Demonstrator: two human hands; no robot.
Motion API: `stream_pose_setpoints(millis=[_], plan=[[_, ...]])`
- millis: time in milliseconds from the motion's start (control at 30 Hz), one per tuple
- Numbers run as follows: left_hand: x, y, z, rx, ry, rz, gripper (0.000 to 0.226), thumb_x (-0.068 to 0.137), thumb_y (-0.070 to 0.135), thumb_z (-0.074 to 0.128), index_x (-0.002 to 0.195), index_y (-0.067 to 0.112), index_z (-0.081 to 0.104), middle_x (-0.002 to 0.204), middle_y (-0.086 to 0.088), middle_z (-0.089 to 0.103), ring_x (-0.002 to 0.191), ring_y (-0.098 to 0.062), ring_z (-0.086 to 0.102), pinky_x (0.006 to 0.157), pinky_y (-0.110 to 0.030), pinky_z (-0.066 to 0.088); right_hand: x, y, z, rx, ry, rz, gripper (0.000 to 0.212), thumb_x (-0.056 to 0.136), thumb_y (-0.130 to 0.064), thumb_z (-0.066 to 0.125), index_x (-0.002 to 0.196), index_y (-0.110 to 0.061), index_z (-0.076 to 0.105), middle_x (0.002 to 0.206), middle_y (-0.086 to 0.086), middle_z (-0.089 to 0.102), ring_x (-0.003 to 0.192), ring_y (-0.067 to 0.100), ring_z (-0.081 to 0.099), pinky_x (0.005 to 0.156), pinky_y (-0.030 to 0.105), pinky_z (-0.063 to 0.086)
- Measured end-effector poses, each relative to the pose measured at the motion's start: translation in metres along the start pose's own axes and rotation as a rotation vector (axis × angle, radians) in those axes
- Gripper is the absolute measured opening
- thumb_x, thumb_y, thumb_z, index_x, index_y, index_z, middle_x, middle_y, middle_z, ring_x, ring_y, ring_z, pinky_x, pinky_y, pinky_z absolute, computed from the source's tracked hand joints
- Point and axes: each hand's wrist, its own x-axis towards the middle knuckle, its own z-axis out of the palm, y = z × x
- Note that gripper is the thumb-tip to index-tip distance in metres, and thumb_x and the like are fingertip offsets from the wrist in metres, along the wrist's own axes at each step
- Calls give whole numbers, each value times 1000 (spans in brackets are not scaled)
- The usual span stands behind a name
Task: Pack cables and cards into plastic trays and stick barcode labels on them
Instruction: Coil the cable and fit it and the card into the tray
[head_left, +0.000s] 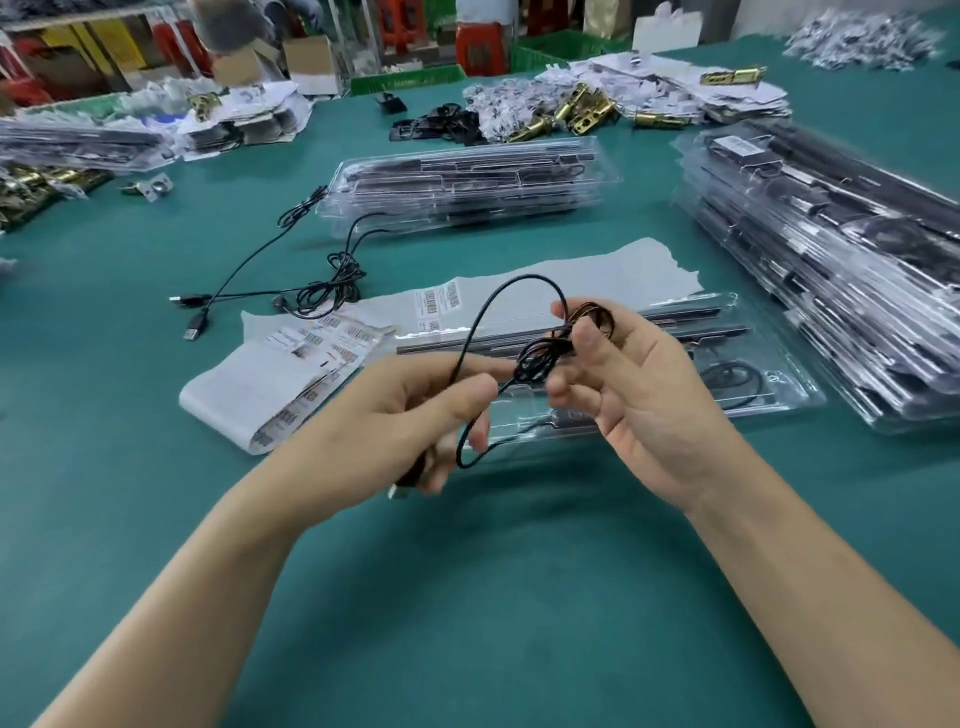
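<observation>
A thin black cable (480, 322) is held above the green table between both hands. My left hand (395, 415) grips its lower length, and the USB plug (401, 488) pokes out below the fingers. My right hand (634, 395) pinches the coiled bundle of the same cable between thumb and fingers. Under the hands lies a clear plastic tray (779, 384) with dark bars and a coiled cable inside. A white liner strip of barcode labels (311, 358) lies to its left.
More loose black cables (311, 291) lie on the table at the left. A stack of filled clear trays (467, 182) sits behind, and a taller stack (831, 270) at the right. Brass lock parts (582, 111) and paper piles (675, 88) crowd the far side.
</observation>
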Motion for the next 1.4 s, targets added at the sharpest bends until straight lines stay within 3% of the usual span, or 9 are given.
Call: stream_pose_setpoints(millis=[133, 267, 433, 533, 767, 900, 1100, 1300, 1400], plan=[[-5, -10, 0, 112, -20, 16, 27, 83, 54, 68, 96, 32, 75, 61, 7, 54, 45, -13, 45, 45, -24, 41, 0, 8, 3, -59, -24, -9, 18, 87, -24, 69, 103, -16, 75, 80, 9, 72, 63, 17, 70, 61, 23, 58], [-3, -16, -5, 19, 196, 50, 27, 84, 46, 72, 86, 19, 72, 59, 2, 49, 43, -15, 43, 45, -22, 37, 2, 9, 2, -154, 50, -37, 19, 86, -26, 71, 100, -14, 74, 81, 6, 71, 64, 20, 70, 59, 27, 58], [6, -24, 5, -236, 401, 46, 24, 101, 30, 60, 80, 26, 70, 66, 3, 49, 44, -9, 33, 45, -19, 34, -4, 16, 1, -894, 120, -270, 17, 99, -36, 61, 96, -24, 74, 81, -7, 70, 70, 9, 60, 64, 26, 48], [10, -27, 11, -321, 459, 49, 24, 102, 34, 57, 81, 25, 65, 69, 6, 53, 45, -8, 32, 44, -18, 34, -5, 19, 4, -1073, 105, -388, 24, 103, -31, 56, 101, -16, 74, 84, -2, 62, 81, 17, 58, 74, 33, 46], [4, -26, -1, 118, 590, 159, 25, 103, 40, 53, 90, 26, 70, 68, -1, 59, 51, -18, 48, 48, -26, 38, -1, 17, -4, -873, 145, -286, 14, 100, -38, 59, 98, -35, 73, 77, -12, 68, 69, 14, 57, 64, 25, 46], [-4, -18, -18, 67, 429, 220, 27, 99, 39, 54, 88, 27, 75, 68, 6, 59, 51, -14, 49, 45, -33, 38, 4, 13, -7, -632, 187, -238, 13, 90, -48, 65, 95, -38, 71, 69, -14, 61, 58, 7, 51, 57, 21, 45], [-3, -20, -18, 110, 363, 234, 31, 101, 23, 54, 116, 36, 77, 65, 13, 52, 58, -7, 40, 55, -16, 33, 3, 7, -4, -379, 23, -200, 5, 94, -36, 72, 92, -31, 74, 102, -1, 77, 85, 13, 74, 60, 30, 59], [-3, -16, -11, 501, 399, 320, 33, 101, 20, 55, 125, 38, 70, 78, 9, 62, 72, -11, 55, 63, -19, 41, -1, 12, 0, -534, -10, -201, 5, 90, -33, 71, 93, -29, 71, 84, 1, 78, 50, 26, 68, 53, 46, 57], [-4, -13, -4, 530, 386, 320, 33, 103, 25, 53, 128, 40, 68, 78, 7, 61, 73, -13, 54, 65, -18, 39, -2, 14, 1, -557, -6, -198, 11, 86, -39, 72, 93, -30, 70, 83, 3, 78, 46, 25, 65, 51, 37, 57]])
